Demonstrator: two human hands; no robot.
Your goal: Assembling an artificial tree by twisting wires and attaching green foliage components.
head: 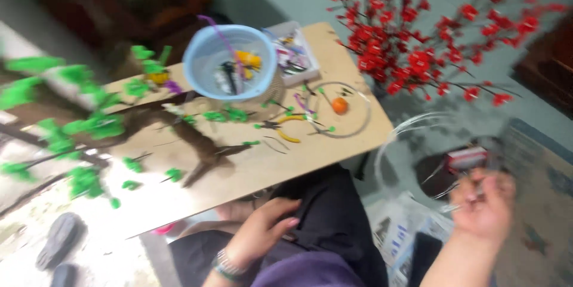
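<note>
Thin wire coil [412,138], judged light and springy, is pinched at its end by right hand [482,203], at 4 o'clock; left hand [262,230] is loosely curled, empty.

**Where everything sits around the low table**

So the board table [334,150] runs across the middle, with the person's lap just in front of its near edge. On it, toward the far side, there's a bowl [230,60] with small tools lying inside, and a flat tray [295,54] tucked right behind and to the right of it. A wire ring [340,111] lies right of the bowl with a little ball [339,105] inside it; pliers [286,127] sit just left of the ring. A branch [197,141] stretches over the table's left half. A flower bush [430,36] stands beyond the right corner. Left hand [262,230] rests on the lap; right hand [483,203] is off to the right, over papers [394,233] on the floor, gripping a thin wire loop [412,138].
</note>
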